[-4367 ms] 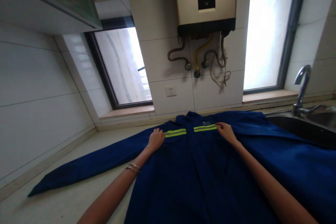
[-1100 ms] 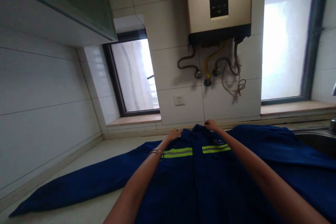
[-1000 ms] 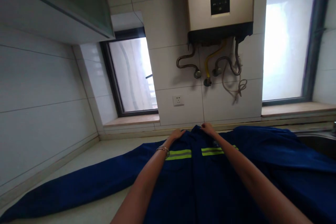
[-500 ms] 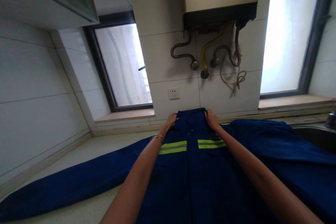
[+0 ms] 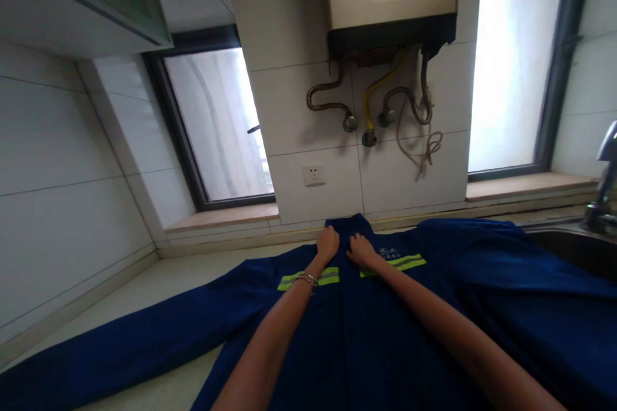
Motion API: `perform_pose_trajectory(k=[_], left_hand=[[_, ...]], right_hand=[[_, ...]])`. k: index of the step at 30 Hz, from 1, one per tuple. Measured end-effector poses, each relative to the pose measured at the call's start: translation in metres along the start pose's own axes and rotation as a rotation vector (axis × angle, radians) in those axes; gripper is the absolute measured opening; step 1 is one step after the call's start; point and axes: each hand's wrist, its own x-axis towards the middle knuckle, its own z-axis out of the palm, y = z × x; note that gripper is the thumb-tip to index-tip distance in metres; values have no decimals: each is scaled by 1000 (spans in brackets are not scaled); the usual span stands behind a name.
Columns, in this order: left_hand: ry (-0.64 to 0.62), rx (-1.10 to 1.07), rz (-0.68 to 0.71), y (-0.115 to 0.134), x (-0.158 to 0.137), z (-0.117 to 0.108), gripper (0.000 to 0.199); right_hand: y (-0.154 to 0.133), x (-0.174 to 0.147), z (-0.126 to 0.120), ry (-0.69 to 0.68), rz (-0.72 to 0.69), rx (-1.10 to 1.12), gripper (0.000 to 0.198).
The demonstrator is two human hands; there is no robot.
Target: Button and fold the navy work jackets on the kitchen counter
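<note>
A blue jacket (image 5: 366, 340) lies front side up on the counter (image 5: 193, 273), its long axis running from the collar (image 5: 360, 223) at the back toward the wearer of the camera. Both hands meet at the neck end: the left hand (image 5: 328, 243) on the collar's left edge, the right hand (image 5: 361, 252) just below the collar, beside the front closure. The fingers of each are curled on the cloth; whether they pinch it cannot be told. The left hand is the nearer to the collar's edge, and the jacket's body extends from both hands toward the wearer, between and beneath the forearms. Behind the collar, the tiled wall (image 5: 332, 199) limits room; rightward, the jacket spreads toward the sink (image 5: 573, 250). Bare counter flanks the left sleeve (image 5: 144, 340).
</note>
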Motion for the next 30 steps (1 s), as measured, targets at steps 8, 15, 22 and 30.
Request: perform_pose_trajectory(k=[8, 15, 22, 30], left_hand=[[-19, 257, 77, 11, -45, 37, 55], [-392, 135, 368, -33, -26, 32, 50], [-189, 157, 353, -41, -25, 40, 52], [-336, 201, 160, -49, 1, 36, 58]], right_hand=[[8, 2, 27, -198, 13, 36, 64], [8, 2, 33, -160, 30, 40, 70], [6, -1, 32, -114, 32, 54, 73], [4, -7, 23, -128, -1, 68, 63]])
